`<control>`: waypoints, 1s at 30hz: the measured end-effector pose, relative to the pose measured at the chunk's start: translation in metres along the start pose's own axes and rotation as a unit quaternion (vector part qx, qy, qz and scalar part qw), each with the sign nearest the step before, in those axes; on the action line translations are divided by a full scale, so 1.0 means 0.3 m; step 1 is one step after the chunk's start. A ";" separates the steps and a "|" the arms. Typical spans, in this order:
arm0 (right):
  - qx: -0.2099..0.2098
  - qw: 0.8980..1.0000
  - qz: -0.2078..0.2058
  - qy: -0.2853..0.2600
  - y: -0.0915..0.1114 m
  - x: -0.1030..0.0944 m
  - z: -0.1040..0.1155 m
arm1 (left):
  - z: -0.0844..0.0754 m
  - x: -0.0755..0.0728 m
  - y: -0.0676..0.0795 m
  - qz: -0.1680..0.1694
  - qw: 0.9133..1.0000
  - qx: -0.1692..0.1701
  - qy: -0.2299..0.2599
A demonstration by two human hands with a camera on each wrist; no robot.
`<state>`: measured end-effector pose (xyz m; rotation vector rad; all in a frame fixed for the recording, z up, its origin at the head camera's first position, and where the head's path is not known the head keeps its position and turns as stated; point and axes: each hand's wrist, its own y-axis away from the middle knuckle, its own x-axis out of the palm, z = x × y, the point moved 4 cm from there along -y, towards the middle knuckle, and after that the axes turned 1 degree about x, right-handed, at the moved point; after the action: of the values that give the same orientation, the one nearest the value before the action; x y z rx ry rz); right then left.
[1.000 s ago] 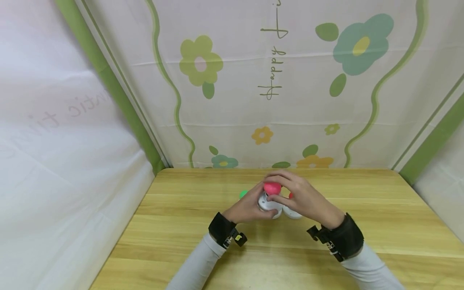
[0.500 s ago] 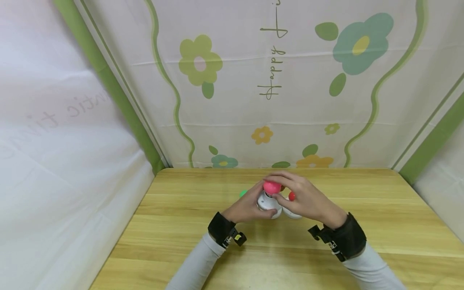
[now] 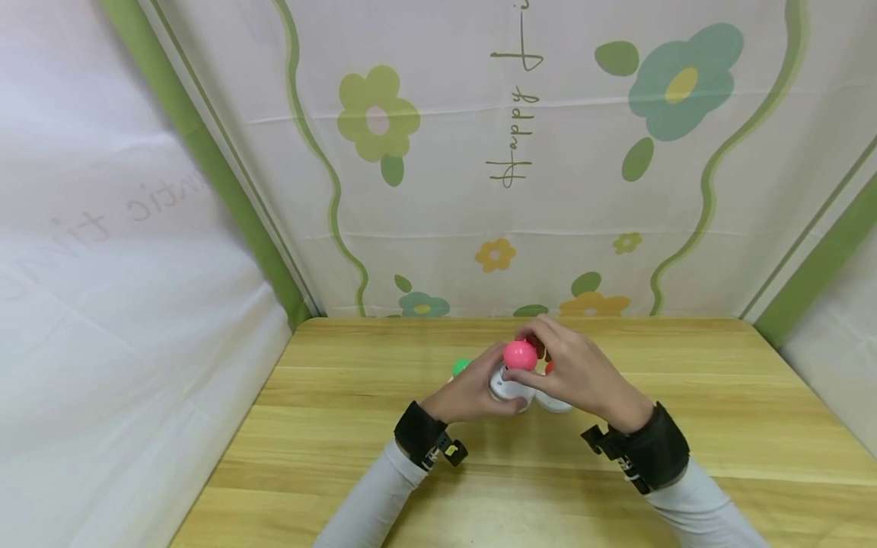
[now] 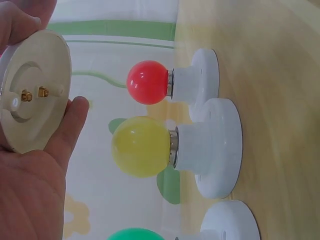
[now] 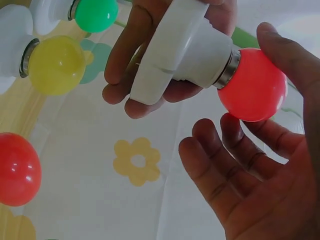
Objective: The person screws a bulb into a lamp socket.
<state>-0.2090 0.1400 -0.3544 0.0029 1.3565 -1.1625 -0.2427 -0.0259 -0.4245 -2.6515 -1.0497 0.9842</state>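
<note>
My left hand (image 3: 469, 390) grips a white lamp socket (image 3: 508, 387) by its round base, held up off the table. Its underside with two brass screws faces the left wrist view. In the socket's neck sits a pink-red light bulb (image 5: 254, 85), its metal collar partly showing. My right hand (image 3: 582, 373) pinches this bulb between the thumb and the fingertips. Seen from the right wrist, the thumb (image 5: 280, 45) lies on one side of the glass and fingertips touch the other, while the lower fingers stand off it.
Beyond the hands, a red bulb (image 4: 147, 82), a yellow bulb (image 4: 142, 146) and a green bulb (image 4: 135, 235) stand in white sockets on the wooden table (image 3: 329, 457). They are lined up close together. Flowered cloth (image 3: 438, 190) hangs behind the table.
The pink-red bulb and socket have shifted slightly right. My right fingers have moved round the bulb, drawing back from its top and left side. The left hand keeps its grip.
</note>
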 end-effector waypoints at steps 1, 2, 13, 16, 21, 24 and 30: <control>0.005 1.000 0.002 0.003 0.000 0.000 -0.002 | 0.000 0.001 0.001 0.000 1.000 0.000 -0.003; 0.010 1.000 0.005 0.006 0.000 0.000 -0.003 | 0.001 0.002 0.001 0.000 1.000 0.000 -0.004; 0.020 0.999 0.035 0.018 0.009 -0.022 -0.006 | 0.003 0.005 0.001 -0.006 1.000 -0.007 0.010; 0.001 0.999 0.046 -0.022 0.010 -0.029 -0.002 | -0.001 0.003 0.000 -0.004 1.000 -0.003 0.009; -0.019 0.994 0.073 -0.083 0.011 -0.030 0.001 | -0.003 0.001 -0.006 -0.001 1.000 0.009 0.008; -0.019 0.992 0.077 -0.099 0.012 -0.030 0.000 | -0.003 0.001 -0.008 -0.001 1.000 0.013 0.011; -0.026 0.992 0.059 -0.110 0.012 -0.032 -0.007 | -0.005 -0.001 -0.012 0.002 0.999 0.024 0.022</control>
<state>-0.2061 0.1491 -0.3500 -0.0790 1.1753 -0.9979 -0.2441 -0.0231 -0.4220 -2.6258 -0.9988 0.9341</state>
